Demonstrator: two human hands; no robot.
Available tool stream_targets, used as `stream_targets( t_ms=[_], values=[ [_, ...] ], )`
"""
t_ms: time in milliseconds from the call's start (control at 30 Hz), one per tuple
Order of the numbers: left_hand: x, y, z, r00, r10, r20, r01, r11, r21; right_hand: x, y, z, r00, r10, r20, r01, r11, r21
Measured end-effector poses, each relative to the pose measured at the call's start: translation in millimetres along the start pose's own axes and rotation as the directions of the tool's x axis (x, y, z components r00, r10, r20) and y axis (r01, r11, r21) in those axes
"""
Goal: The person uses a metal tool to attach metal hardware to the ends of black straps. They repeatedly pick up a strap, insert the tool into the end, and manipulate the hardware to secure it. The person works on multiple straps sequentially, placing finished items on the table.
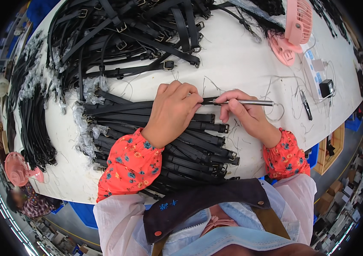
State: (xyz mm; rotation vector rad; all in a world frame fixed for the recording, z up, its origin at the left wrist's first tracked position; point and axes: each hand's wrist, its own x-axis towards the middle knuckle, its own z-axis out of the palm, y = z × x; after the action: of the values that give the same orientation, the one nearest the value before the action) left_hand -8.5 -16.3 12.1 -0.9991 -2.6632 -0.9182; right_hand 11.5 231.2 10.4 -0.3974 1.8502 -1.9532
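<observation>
We've got a bare-hands job at a white surface (241, 66). Step in hand, by our read: fine work on the end of a black strap (208, 101) w/ a pen-like metal tool (256, 103). L hand (172, 109): grip closed, fingertips pinching the strap near its end. R hand (248, 114): grip closed round the tool, held approx. level, tip pointing L at the strap end. Can't tell if the tip touches or goes into anything; detail too small.

Strap location: between the two hands, just above the top edge of the fanned pile of buckled straps (209, 149), whose far ends sit in clear plastic wrap (81, 123) on the L.

Next move, we'd judge, calls for a firm L pinch so the end can't twist, plus small, controlled R wrist motion w/ the tip lined up on the strap; a slip could scuff it or catch the L fingers. Black slim tool (305, 105), prob. snips, lies R of the R hand, well apart, near the power strip (311, 72).
</observation>
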Motion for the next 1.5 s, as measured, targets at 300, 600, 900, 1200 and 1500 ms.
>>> stream_targets(
  t_ms=[300,600,900,1200,1500],
  values=[
    [1.0,-0.5,7.1,0.996,-0.088,0.004,0.088,0.985,-0.152,0.2,1.1,0.8,1.0,0.017,0.017,-0.017,1.0,0.004],
    [1.6,0.4,5.8,0.996,-0.088,0.001,0.087,0.985,-0.152,0.6,0.5,1.9,0.999,0.035,0.017,-0.035,0.999,0.005],
    [0.6,-1.0,6.3,0.996,-0.093,0.012,0.094,0.984,-0.154,0.4,0.8,2.5,0.999,0.044,0.02,-0.044,0.999,-0.022],
    [0.5,-1.1,6.1,0.995,-0.103,0.016,0.104,0.983,-0.153,0.8,0.5,2.3,0.999,0.043,0.02,-0.043,0.999,-0.017],
    [0.4,-1.2,5.3,0.986,-0.162,0.032,0.165,0.971,-0.173,-0.2,-1.6,3.1,0.998,0.054,0.027,-0.053,0.998,-0.028]
  ],
)
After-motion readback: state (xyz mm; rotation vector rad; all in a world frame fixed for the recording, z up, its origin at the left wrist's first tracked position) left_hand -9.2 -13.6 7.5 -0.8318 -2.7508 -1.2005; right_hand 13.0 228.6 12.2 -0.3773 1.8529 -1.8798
